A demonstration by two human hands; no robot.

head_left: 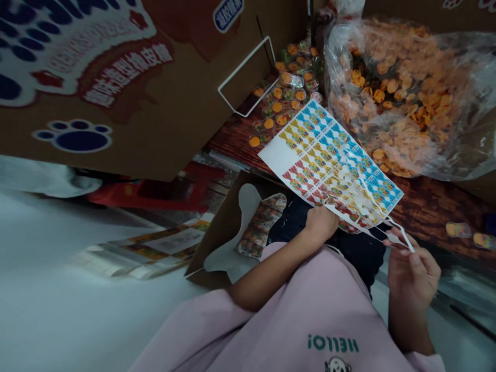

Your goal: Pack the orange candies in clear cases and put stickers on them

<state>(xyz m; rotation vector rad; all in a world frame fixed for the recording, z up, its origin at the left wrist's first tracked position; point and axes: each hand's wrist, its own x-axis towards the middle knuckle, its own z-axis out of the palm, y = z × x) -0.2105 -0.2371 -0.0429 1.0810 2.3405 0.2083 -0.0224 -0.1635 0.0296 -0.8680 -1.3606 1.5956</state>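
A sticker sheet (325, 150) printed with rows of blue, yellow and red labels is held up in front of me. My left hand (321, 221) grips its lower edge from behind, fingers hidden by the sheet. My right hand (411, 274) pinches a thin white strip of the sheet's peeled border (399, 238) between thumb and fingers. The white lattice of waste backing hangs loose across the sheet's lower right part. My pink sleeves fill the bottom of the view.
A clear plastic bag (411, 93) full of orange round pieces stands at the upper right. Small packaged items (284, 95) lie on the dark wooden surface. A brown carton (127, 77) looms at the left. A cardboard piece with used sheets (248, 232) lies below.
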